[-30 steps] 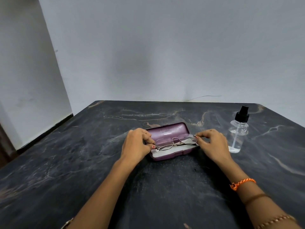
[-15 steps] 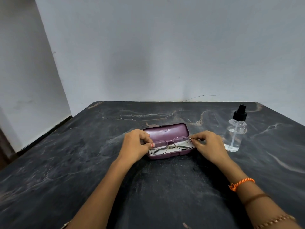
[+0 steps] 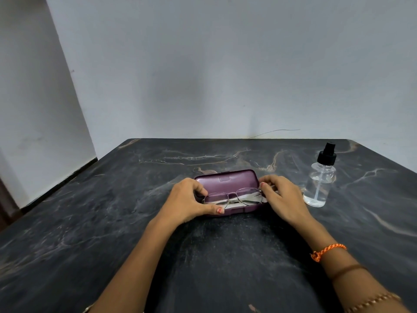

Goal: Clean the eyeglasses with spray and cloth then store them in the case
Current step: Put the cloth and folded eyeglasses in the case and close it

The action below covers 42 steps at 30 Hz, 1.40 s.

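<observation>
Two bare hands are placed at the ends of an open purple hard-shell eyeglass case [image 3: 228, 180] on the dark marbled stone table [image 3: 112, 211]. The thin metal-framed eyeglasses [image 3: 233, 196] are laid inside it, on a white cloth [image 3: 234, 205], between the hands. The frame's left end is pinched by the left hand [image 3: 187, 201]; its right end is gripped by the curled fingertips of the right hand [image 3: 284, 196]. A clear plastic spray bottle with a black nozzle [image 3: 320, 177] is seen standing just right of that hand.

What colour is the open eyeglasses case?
Purple, seen in the head view: the case lies open on the dark table.
</observation>
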Available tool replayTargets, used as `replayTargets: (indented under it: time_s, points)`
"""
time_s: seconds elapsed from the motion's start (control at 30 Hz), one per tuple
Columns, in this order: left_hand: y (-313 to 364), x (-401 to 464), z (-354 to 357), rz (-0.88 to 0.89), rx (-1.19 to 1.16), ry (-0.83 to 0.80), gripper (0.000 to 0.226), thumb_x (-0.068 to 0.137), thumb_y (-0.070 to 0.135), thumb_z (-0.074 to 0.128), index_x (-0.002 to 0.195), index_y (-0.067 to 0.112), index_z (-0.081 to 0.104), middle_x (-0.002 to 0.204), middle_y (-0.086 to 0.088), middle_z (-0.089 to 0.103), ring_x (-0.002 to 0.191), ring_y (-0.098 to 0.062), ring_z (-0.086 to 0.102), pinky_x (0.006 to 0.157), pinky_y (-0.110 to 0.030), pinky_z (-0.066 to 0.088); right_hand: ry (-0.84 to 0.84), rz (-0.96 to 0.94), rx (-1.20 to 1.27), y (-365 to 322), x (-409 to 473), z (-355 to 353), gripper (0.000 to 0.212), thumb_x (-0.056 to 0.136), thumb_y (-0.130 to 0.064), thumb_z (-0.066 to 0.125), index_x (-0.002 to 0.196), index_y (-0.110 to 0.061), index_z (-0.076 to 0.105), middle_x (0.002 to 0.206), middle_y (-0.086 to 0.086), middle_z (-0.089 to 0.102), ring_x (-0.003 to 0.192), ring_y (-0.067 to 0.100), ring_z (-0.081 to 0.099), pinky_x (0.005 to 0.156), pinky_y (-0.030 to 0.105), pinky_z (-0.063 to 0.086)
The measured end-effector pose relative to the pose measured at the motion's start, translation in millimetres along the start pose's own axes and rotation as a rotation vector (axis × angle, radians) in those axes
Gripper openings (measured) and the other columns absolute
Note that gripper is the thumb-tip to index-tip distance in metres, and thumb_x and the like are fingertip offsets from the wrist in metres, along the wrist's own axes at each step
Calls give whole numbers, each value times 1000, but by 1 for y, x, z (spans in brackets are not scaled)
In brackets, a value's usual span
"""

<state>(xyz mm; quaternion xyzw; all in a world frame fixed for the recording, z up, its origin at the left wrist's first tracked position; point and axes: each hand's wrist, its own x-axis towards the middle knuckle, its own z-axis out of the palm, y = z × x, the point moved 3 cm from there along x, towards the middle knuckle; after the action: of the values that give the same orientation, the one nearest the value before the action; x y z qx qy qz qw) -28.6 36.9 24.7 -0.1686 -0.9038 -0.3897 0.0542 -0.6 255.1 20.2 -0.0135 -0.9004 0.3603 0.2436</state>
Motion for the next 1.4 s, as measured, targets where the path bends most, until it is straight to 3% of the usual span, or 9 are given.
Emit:
replayTargets:
  time_s: [0.07, 0.23, 0.33, 0.47, 0.7, 0.9, 1.1, 1.23, 1.4]
  points:
    - [-1, 0, 1, 10, -10, -2, 44, 45, 46, 82, 72, 29, 53, 90, 11, 52, 78, 4, 45, 58, -11, 32, -39, -36, 42, -2, -1, 1, 30, 88, -26, 53, 116, -13, 58, 111, 4, 58, 104, 19, 54, 89, 33, 44]
    - [-2, 1, 2, 27, -1, 3, 45, 48, 43, 83, 79, 24, 56, 93, 9, 53, 78, 3, 45, 57, -8, 33, -300, -79, 50, -5, -6, 11, 79, 75, -42, 68, 140, -19, 29, 137, 4, 36, 126, 19, 37, 107, 36, 33]
    - [-3, 2, 2, 39, -1, 6, 47, 49, 40, 83, 84, 20, 57, 97, 5, 54, 82, -1, 45, 58, -4, 37, -331, -90, 72, -6, -7, 13, 98, 66, -43, 75, 143, -20, 19, 143, 3, 26, 130, 18, 33, 109, 31, 29]
    - [-3, 3, 2, 49, 8, 8, 50, 52, 36, 83, 91, 17, 58, 103, 4, 52, 90, -6, 46, 62, -7, 34, -330, -90, 61, -3, -6, 14, 107, 61, -44, 78, 144, -20, 15, 148, 3, 24, 133, 18, 30, 111, 31, 27]
    - [1, 0, 2, 49, 2, 7, 87, 52, 36, 84, 124, 23, 37, 117, 12, 29, 105, -8, 36, 86, -27, 37, -314, -67, 92, -1, -4, 14, 115, 55, -44, 82, 144, -21, 14, 144, 6, 26, 131, 21, 32, 111, 39, 30]
    - [1, 0, 3, 51, -8, -10, 99, 52, 33, 84, 132, 23, 28, 134, 2, 30, 108, -10, 36, 93, -34, 41, -307, -61, 122, -2, -4, 12, 119, 51, -43, 84, 144, -28, 11, 139, 6, 27, 128, 24, 36, 109, 45, 34]
    - [2, 0, 3, 47, -51, 3, 113, 48, 32, 86, 137, 30, 16, 141, 2, 21, 123, -21, 37, 101, -47, 41, -263, -67, 108, 0, -2, 11, 124, 46, -44, 85, 144, -28, 10, 127, -3, 24, 120, 16, 35, 103, 30, 33]
    - [2, -1, 5, 66, -73, -14, 109, 52, 33, 85, 137, 33, 15, 138, 0, 30, 124, -21, 38, 101, -49, 41, -231, -98, 88, -2, -1, 11, 119, 49, -42, 85, 143, -26, 14, 119, -5, 23, 113, 11, 35, 96, 24, 32]
    - [6, -4, 7, 147, -103, -67, 87, 60, 28, 81, 130, 38, 29, 124, 3, 46, 117, -18, 47, 98, -47, 45, -202, -141, 78, -4, -2, 9, 85, 51, -37, 86, 121, -22, 40, 112, -5, 30, 104, 7, 39, 91, 20, 34]
